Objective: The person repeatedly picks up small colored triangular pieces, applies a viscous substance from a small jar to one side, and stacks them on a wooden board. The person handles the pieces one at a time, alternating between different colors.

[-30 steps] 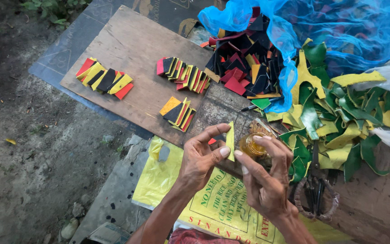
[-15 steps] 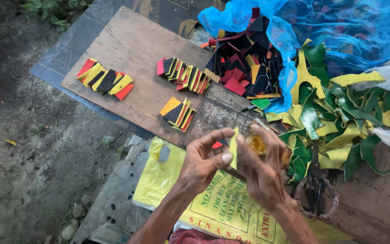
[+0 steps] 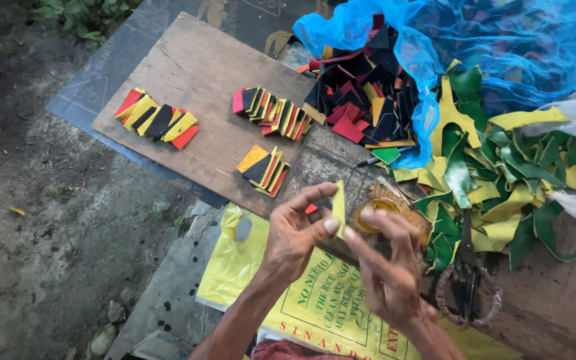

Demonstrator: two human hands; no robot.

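A small yellow strip [image 3: 339, 208] stands upright, pinched between the thumb and fingers of the left hand [image 3: 296, 233], just in front of the near edge of the wooden board [image 3: 201, 80]. The left grip is closed on this strip. The right hand [image 3: 385, 273] sits just beside it, fingers spread and bent over a small round jar of amber glue [image 3: 375, 215]; its fingertips are close to the jar's rim, and I cannot tell whether they touch it or hold anything. A red scrap [image 3: 311, 209] peeks out behind the left fingers.

On the board lie three fanned rows of red, yellow and black cut pieces: one near the far left edge [image 3: 155, 120], one toward the middle [image 3: 271, 110], one near the board's near edge [image 3: 265, 170]. To the right, a blue plastic bag [image 3: 501, 40] spills dark, red and yellow offcuts [image 3: 365, 107]. Beside these is a heap of green and yellow scraps [image 3: 495, 180]. A pair of scissors [image 3: 467, 283] lies near the right wrist. Under both forearms spreads a yellow printed sack [image 3: 248, 260], resting on bare ground [image 3: 28, 233].
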